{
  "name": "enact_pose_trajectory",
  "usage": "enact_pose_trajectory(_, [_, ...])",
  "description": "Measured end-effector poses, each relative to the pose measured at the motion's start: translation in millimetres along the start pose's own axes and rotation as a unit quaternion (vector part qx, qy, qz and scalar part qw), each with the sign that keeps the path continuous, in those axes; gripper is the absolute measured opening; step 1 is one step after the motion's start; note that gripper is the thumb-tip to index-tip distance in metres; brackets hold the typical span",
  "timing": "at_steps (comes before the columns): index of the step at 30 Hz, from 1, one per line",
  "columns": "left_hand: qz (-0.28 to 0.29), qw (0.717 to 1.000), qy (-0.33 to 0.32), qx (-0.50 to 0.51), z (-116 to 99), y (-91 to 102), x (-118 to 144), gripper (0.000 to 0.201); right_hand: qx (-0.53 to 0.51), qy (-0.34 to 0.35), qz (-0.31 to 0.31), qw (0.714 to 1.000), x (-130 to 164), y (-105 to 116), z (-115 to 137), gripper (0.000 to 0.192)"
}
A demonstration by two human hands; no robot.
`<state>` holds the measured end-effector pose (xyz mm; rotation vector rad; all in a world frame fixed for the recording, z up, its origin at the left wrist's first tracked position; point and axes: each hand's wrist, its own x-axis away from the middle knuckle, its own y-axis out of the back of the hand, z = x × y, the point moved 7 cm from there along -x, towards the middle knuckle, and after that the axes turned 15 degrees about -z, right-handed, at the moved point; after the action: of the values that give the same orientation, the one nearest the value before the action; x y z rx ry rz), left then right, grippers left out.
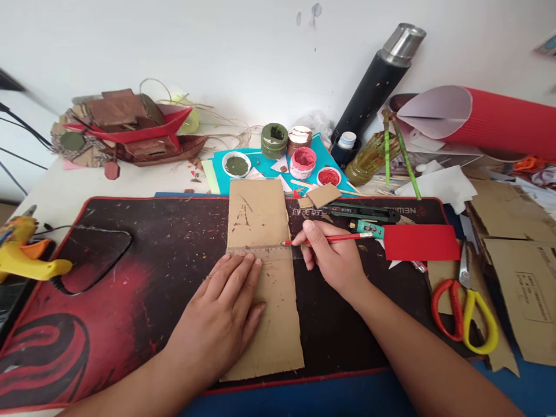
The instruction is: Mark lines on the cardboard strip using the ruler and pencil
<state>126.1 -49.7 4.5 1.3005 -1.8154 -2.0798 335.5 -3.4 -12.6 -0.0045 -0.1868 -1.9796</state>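
Pencil tip meets the ruler at the cardboard's right edge!

And look at the room here: the cardboard point(278, 313) runs lengthwise up the dark mat point(174, 231), its near edge just inside the mat's red border, its far end reaching past the border onto a blue sheet point(223, 174). To the left, a broad stretch of mat separates it from the yellow glue gun point(30, 260) and its looping cable. To the right, things crowd in: utility knife point(367, 212), red paper strip point(421, 242), and scissors point(447, 304) out by the mat's edge.

Now the tricky bits! The clear ruler point(271, 251) nearly melts into the cardboard, its left end hard to trace by the fingers. The left forearm covers the cardboard's near left side, and the glue gun and the red roll point(512, 119) are cut off by the frame.

On to the hands: the left hand point(230, 301) grasps nothing, lying palm down on the cardboard, fingertips at the ruler, thumb spread. The right hand point(332, 255), just right of the cardboard, pinches the red pencil point(347, 237), point toward the ruler's far edge.
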Motion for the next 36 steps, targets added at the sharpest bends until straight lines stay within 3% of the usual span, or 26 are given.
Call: enact_pose_trajectory(36, [0.004, 1.0, -0.015, -0.011, 0.1, -1.0, -0.1, 0.052, -0.015, 0.012, 0.007, 1.0, 0.2, -1.3, 2.4, 0.056])
